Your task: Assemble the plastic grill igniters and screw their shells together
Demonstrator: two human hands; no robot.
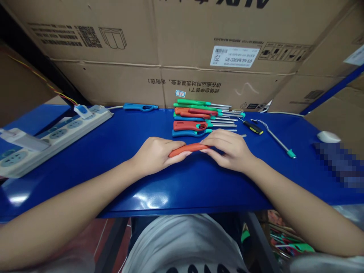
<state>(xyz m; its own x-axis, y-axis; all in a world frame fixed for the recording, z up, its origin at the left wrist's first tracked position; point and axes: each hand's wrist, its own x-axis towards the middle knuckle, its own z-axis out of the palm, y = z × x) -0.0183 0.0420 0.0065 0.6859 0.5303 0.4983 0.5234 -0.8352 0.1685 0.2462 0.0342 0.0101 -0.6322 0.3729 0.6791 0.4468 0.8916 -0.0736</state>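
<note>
Between my two hands, above the blue table, is an orange-red lighter handle [189, 148], seen edge-on. My left hand [156, 153] grips its left end with thumb and fingers. The right end is pinched by my right hand [227, 149], whose fingers hide that tip. Just beyond my hands lies a pile of long-necked lighters [189, 126] with red, green and blue handles and metal tubes pointing right. A blue lighter handle [139, 107] without a visible tube rests farther left, by the cardboard.
A black-and-yellow screwdriver [253, 127] and a loose metal tube with a wire [277, 141] lie to the right. A white power strip [61, 138] runs along the left. Cardboard [127, 83] walls off the back. A white mouse [329, 137] is at far right.
</note>
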